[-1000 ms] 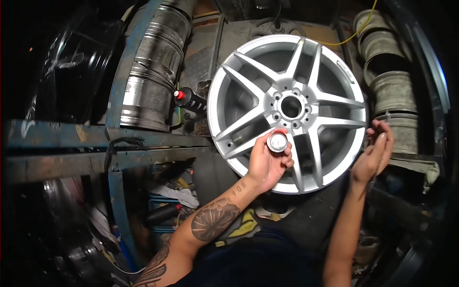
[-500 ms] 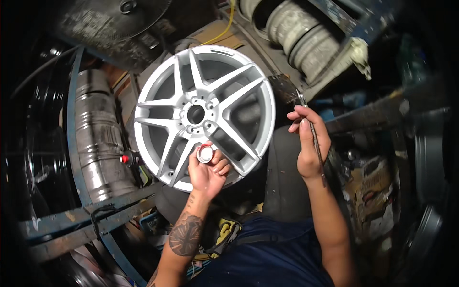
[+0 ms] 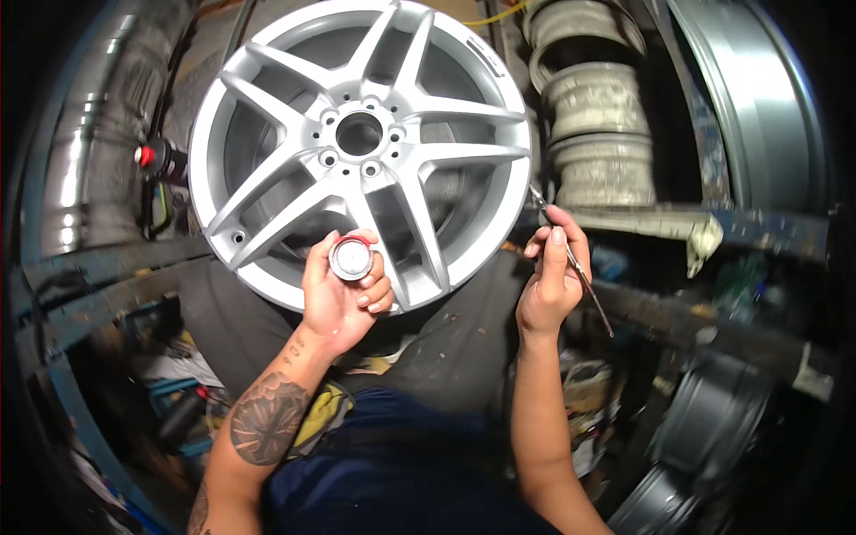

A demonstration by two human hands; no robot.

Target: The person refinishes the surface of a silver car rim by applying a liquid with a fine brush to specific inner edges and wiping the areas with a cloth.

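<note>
A silver multi-spoked alloy wheel (image 3: 419,126) lies face up, tilted, before me at my legs. My left hand (image 3: 343,301) holds a small round cap with a red rim (image 3: 351,259) over the lower spokes, its pale inside facing up. My right hand (image 3: 553,278), beside the wheel's lower-right rim, grips a thin dark rod-like tool (image 3: 588,294), probably a fine brush, between thumb and fingers. Its upper end reaches toward the rim; whether it touches cannot be told.
Blue metal racks (image 3: 76,254) flank me, with shiny rims (image 3: 98,125) left and dusty rims (image 3: 593,107) right. A black bottle with red cap (image 3: 164,161) lies left of the wheel. Dark rims (image 3: 704,410) sit lower right. A yellow hose (image 3: 495,12) runs behind.
The view swung right and back, the wheel now higher in it. My right fingers have turned, showing the tool held at a slant. My left hand still holds the cap over the spokes.
</note>
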